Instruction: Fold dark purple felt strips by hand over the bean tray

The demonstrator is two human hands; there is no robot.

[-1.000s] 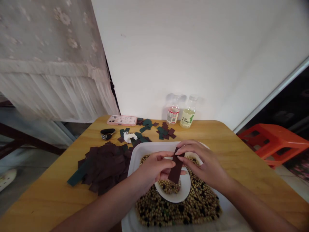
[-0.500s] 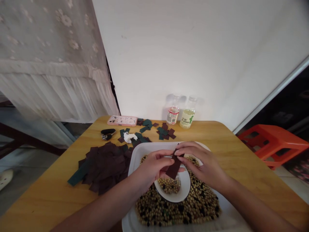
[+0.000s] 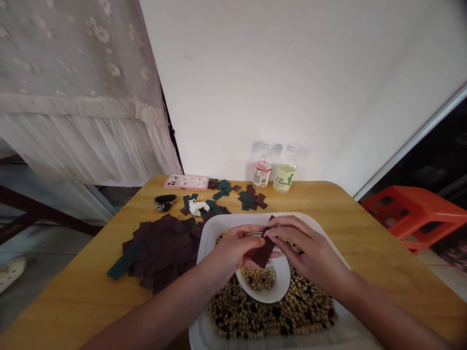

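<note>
Left hand [image 3: 229,255] and right hand [image 3: 310,250] clenched together on a dark maroon rectangular strip [image 3: 263,253], pinched and held over a round white bowl [image 3: 285,282], clear of the pale and black beans [image 3: 270,313] filling a white rectangular tray [image 3: 219,228] at the near edge of the yellow wooden worktop [image 3: 73,296].

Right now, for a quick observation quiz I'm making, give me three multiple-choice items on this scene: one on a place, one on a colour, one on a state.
1. Where is the white bowl?
A) On the bare tabletop
B) In the white tray, among the beans
C) On the stool

2. What colour is the liquid in the green-labelled bottle?
A) Pale yellow
B) Blue
C) Dark red

3. Where is the dark maroon strip?
A) Lying in the bowl
B) Lying on the table
C) Pinched between the left hand and right hand

Answers:
1. B, beans surround the bowl.
2. A, the liquid shows pale through the clear plastic.
3. C, fingers of both hands grip it above the bowl.
</note>
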